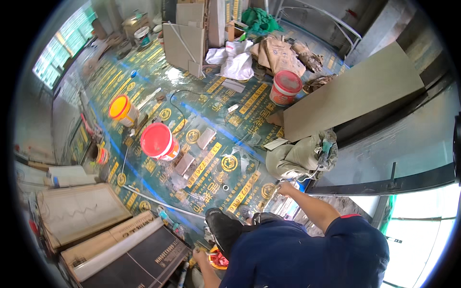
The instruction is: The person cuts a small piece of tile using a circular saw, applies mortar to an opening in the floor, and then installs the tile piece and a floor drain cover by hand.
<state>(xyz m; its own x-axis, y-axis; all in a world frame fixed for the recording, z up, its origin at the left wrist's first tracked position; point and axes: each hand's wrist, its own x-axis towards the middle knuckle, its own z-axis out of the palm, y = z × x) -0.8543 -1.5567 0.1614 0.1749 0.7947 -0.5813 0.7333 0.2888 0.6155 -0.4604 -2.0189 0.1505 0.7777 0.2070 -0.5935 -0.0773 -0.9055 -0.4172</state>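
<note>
My right hand point(285, 188) reaches out at the right, its fingers curled beside a pale, stuffed sack point(301, 158). What those fingers hold, if anything, is too small to make out. Under that forearm stands a white and blue package point(287, 207), partly covered by the arm. Low in the picture my left hand point(200, 256) is closed next to an orange container point(218, 263) with small red pieces in it. Whatever the left fingers grip cannot be made out. My dark shoe point(222, 228) rests on the green printed floor sheet point(249, 168).
Red-lidded buckets point(156, 140) point(286, 85) and a yellow-lidded bucket point(122, 108) stand on the floor. Flat boxes point(139, 254) lie at lower left. A large grey slab point(353, 96) leans at the right. White bags point(237, 60) and brown paper sacks point(278, 53) lie farther off.
</note>
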